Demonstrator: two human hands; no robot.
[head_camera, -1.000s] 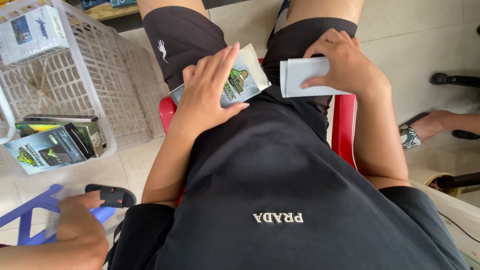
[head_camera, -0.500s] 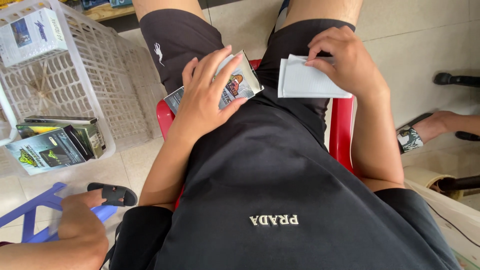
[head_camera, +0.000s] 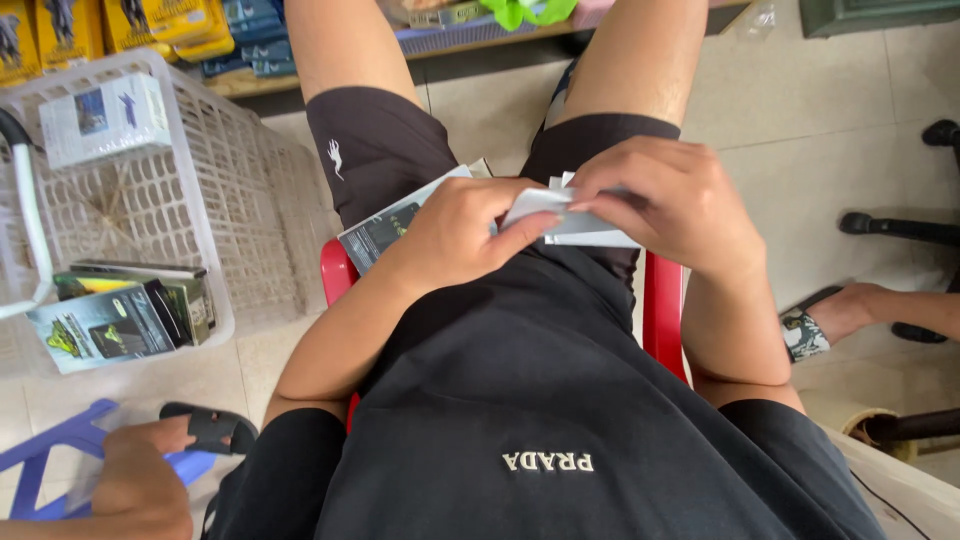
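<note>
In the head view, the person sits on a red plastic stool (head_camera: 664, 310) in black shorts and a black shirt, both hands meeting over the lap. The left hand (head_camera: 462, 232) is closed in a pinch, thumb and forefinger nipping the near corner of a thin white paper packet (head_camera: 560, 212). The right hand (head_camera: 662, 200) curls over the same packet from the other side, fingers bent down onto its top edge, so the packet is gripped between both hands just above the right thigh. Under the left hand, flat on the left thigh, lies a slim rectangular carton (head_camera: 385, 228), grey-white at its edge with a dark printed face, tilted with one corner towards the stool's rim.

At the left stands a white plastic lattice basket (head_camera: 235, 190), its walls an open grid. Against its far wall leans a white box (head_camera: 105, 120) with a small blue picture. Along its near wall lie flat cartons (head_camera: 115, 318), pale blue and dark green with a yellow-green figure, stacked on their sides.

Along the top edge, a low shelf holds glossy yellow packets (head_camera: 160, 22) beside blue ones.

In the lower left corner another person's hand (head_camera: 140, 480) rests on a blue plastic stool (head_camera: 60, 455), next to a black sandal (head_camera: 210, 428). At the right edge a sandalled foot (head_camera: 825, 325) rests on the pale tiled floor.
</note>
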